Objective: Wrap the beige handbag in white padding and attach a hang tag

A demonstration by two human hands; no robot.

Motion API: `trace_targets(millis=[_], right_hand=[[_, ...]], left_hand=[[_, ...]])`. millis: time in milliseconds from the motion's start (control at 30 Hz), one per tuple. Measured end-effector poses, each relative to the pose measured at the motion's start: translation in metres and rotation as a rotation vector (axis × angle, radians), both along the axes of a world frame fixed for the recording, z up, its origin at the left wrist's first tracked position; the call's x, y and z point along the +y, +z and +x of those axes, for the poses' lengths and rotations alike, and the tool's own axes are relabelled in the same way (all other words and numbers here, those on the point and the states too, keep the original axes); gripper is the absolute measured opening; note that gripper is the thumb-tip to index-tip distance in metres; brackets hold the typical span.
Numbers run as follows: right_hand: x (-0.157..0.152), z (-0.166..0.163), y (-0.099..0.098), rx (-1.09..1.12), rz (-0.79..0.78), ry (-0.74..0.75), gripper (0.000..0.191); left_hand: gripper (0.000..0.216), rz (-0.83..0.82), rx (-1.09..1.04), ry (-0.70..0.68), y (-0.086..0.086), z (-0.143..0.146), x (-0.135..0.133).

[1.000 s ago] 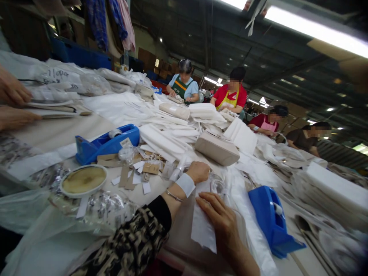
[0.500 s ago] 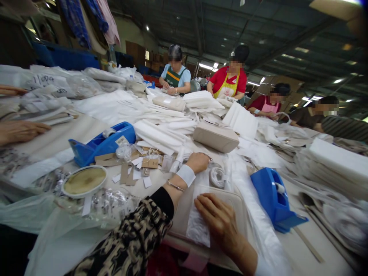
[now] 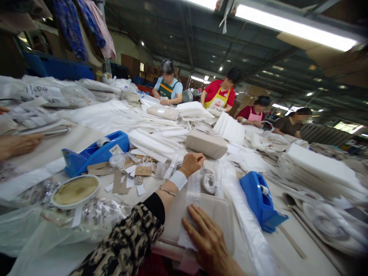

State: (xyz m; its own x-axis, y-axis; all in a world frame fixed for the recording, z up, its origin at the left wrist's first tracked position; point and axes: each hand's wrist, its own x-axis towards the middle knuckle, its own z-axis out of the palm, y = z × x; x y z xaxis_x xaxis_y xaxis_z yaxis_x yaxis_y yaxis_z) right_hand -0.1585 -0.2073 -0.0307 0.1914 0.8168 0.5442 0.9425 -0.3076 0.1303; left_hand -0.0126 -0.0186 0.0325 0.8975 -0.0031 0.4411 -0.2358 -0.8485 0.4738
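Note:
My left hand (image 3: 192, 163) is closed in a pinch on the far end of a thin white sheet (image 3: 192, 197), lifting it. A patterned sleeve and a white wristband cover that arm. My right hand (image 3: 205, 237) lies flat with fingers stretched out on the near end of the same sheet. The sheet rests on a beige bag (image 3: 214, 214) lying flat at the table's front edge. A coil of white cord (image 3: 209, 183) in clear plastic lies just beyond.
Two blue tape dispensers (image 3: 93, 152) (image 3: 260, 201) flank the bag. A round dish (image 3: 75, 189), card tags (image 3: 138, 168) and plastic bags lie at left. Another beige bag (image 3: 206, 143) and white foam stacks (image 3: 319, 165) lie farther back. Several people work across the table; another person's hand (image 3: 17, 143) rests at far left.
My left hand has raised the far end of the white sheet, so it now stands narrower. The beige bag under it has come into view. My right hand stays pressed on the near end.

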Motion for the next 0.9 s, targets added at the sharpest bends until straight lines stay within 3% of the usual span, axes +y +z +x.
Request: trace_targets(millis=[100,167,300,433,533,667,800,900], right_hand=[[0.0,0.0,-0.002,0.009,0.013,0.008,0.055],[-0.001,0.0,-0.006,0.033,0.024,0.009,0.055],[0.0,-0.001,-0.008,0.147,0.03,0.015,0.051],[0.001,-0.001,-0.002,0.262,0.056,0.027,0.053],[-0.007,-0.006,0.001,0.277,0.066,0.042,0.055],[-0.029,-0.025,-0.005,0.274,0.015,0.037,0.058],[-0.047,-0.047,-0.026,0.207,-0.045,-0.039,0.068],[-0.046,-0.054,-0.044,0.096,0.021,-0.074,0.06]], left_hand=[[0.025,-0.028,-0.008,-0.144,0.014,-0.024,-0.002],[0.02,-0.013,0.007,-0.278,0.014,-0.055,-0.003],[0.033,0.027,0.082,-0.525,-0.012,-0.132,-0.001],[0.049,0.016,0.052,-0.602,-0.046,-0.179,0.009],[0.05,0.054,-0.006,-0.596,-0.059,-0.185,0.013],[0.046,0.183,-0.048,-0.615,-0.058,-0.183,0.012],[0.04,0.274,-0.096,-0.617,-0.057,-0.184,0.012],[0.041,0.304,-0.111,-0.621,-0.058,-0.186,0.012]])
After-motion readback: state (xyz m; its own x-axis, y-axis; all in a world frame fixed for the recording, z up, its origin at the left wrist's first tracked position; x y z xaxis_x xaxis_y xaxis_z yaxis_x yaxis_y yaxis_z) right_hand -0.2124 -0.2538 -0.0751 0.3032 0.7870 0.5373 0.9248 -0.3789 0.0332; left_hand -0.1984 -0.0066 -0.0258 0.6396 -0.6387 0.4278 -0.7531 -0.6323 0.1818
